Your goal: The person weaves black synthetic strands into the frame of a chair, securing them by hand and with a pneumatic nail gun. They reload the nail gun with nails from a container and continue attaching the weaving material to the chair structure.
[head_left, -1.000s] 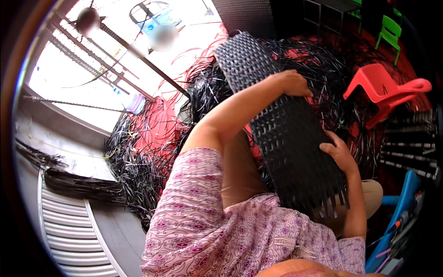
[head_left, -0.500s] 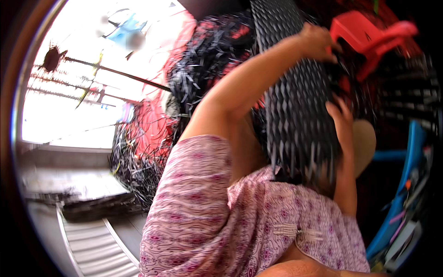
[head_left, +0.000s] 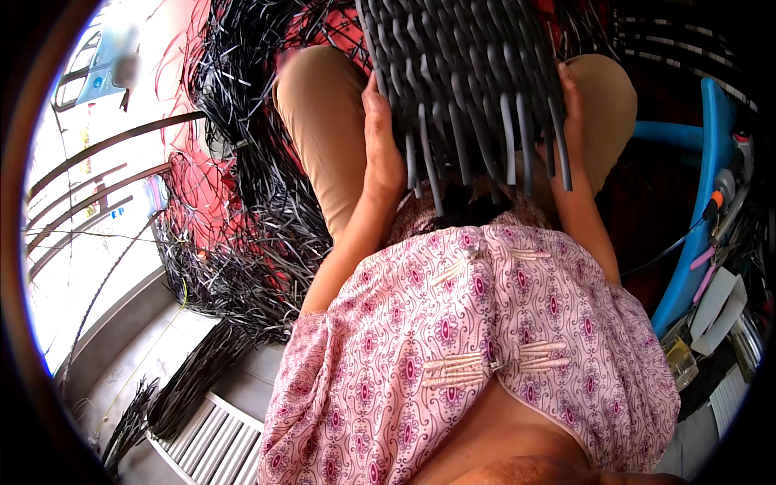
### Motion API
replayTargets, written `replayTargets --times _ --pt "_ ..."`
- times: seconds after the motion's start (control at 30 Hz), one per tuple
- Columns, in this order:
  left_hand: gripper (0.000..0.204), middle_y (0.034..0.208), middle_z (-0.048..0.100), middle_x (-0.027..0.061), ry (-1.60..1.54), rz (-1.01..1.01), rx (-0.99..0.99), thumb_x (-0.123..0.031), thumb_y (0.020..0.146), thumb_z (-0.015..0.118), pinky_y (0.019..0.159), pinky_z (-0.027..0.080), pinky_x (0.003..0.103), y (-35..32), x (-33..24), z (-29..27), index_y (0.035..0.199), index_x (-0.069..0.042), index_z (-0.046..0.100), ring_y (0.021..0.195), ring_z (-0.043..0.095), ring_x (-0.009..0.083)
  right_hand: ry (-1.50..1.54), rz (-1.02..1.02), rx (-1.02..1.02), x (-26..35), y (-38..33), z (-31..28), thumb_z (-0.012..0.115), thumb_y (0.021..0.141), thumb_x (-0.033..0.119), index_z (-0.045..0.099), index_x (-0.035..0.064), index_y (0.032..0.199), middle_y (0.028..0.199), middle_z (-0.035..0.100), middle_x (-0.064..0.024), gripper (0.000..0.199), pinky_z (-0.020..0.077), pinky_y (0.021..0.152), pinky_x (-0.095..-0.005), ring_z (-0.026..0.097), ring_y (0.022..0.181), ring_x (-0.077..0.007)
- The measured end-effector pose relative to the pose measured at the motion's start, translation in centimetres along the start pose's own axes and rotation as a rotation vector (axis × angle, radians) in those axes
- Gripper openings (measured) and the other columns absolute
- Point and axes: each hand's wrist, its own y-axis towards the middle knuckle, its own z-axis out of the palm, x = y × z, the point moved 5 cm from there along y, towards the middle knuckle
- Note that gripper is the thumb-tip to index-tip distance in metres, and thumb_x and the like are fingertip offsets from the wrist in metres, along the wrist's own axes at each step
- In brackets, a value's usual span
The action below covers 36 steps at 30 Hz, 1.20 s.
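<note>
And here both hands are working the same piece: the left hand (head_left: 381, 145) is gripping one long edge of the black woven panel (head_left: 457, 61), and the right hand (head_left: 571, 101) is gripping the opposite edge, their fingers mostly disappearing behind it. The panel is sitting between the khaki knees (head_left: 321, 121), just ahead of the patterned blouse (head_left: 485, 307), its far end running out of the top of the view.

On progress, the body of it is looking tightly interlaced, row upon row, right across the visible width. The near end is telling another story: a fringe of loose strip ends (head_left: 509, 137) is hanging free at uneven lengths, so that border is looking unfinished. Whether the far end is matching it, I can't fairly say, with the frame cutting it off.

Off to the left, a big tangle of black strips (head_left: 234, 271) is spreading over the red sheet (head_left: 194, 218), while on the right a blue chair (head_left: 699, 174) is standing near the knee.
</note>
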Motion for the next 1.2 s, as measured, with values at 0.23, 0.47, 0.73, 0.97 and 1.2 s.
replayTargets --times 0.23,0.47,0.73,0.97,1.2 --pt "0.075 0.126 0.058 0.0101 -0.067 0.103 -0.070 -0.061 0.095 0.038 0.100 0.044 0.034 1.9 -5.4 0.0 0.139 0.000 0.040 0.111 0.058 0.0209 0.203 -0.022 0.016 4.4 -1.3 5.3 0.047 0.098 0.033 0.062 0.0032 0.114 0.101 0.068 -0.0035 0.037 0.0501 0.083 -0.0284 0.064 0.091 -0.0136" --pt "0.086 0.122 0.060 0.0182 -0.117 0.191 -0.137 -0.067 0.092 0.034 0.099 0.046 0.037 4.8 -16.4 1.1 0.135 0.007 0.042 0.110 0.060 0.0267 0.262 -0.139 0.005 12.8 -3.3 13.5 0.048 0.097 0.036 0.062 0.0005 0.111 0.097 0.068 -0.0056 0.041 0.0512 0.083 -0.0304 0.064 0.089 -0.0154" --pt "0.051 0.118 0.059 0.0103 -0.187 0.208 -0.039 -0.039 0.099 0.048 0.094 0.045 0.031 4.5 -14.0 0.0 0.130 0.002 0.048 0.106 0.059 0.0173 0.357 -0.030 -0.004 9.9 -4.7 12.6 0.051 0.096 0.037 0.064 0.0026 0.112 0.110 0.067 -0.0074 0.040 0.0472 0.088 -0.0336 0.061 0.099 -0.0191" --pt "0.046 0.114 0.059 0.0094 -0.182 0.275 -0.069 -0.031 0.097 0.050 0.091 0.045 0.029 3.7 -11.9 0.6 0.130 0.001 0.048 0.102 0.058 0.0169 0.369 -0.030 0.002 8.7 -4.9 10.3 0.053 0.093 0.047 0.065 0.0029 0.108 0.100 0.068 -0.0063 0.048 0.0488 0.082 -0.0299 0.063 0.093 -0.0173" --pt "0.048 0.113 0.060 0.0127 -0.165 0.263 -0.055 -0.030 0.095 0.051 0.089 0.048 0.030 4.2 -11.4 1.1 0.129 0.002 0.048 0.100 0.060 0.0188 0.379 -0.089 0.092 8.2 -4.1 8.8 0.048 0.098 0.039 0.059 -0.0048 0.111 0.102 0.065 -0.0111 0.047 0.0493 0.084 -0.0324 0.060 0.092 -0.0183"
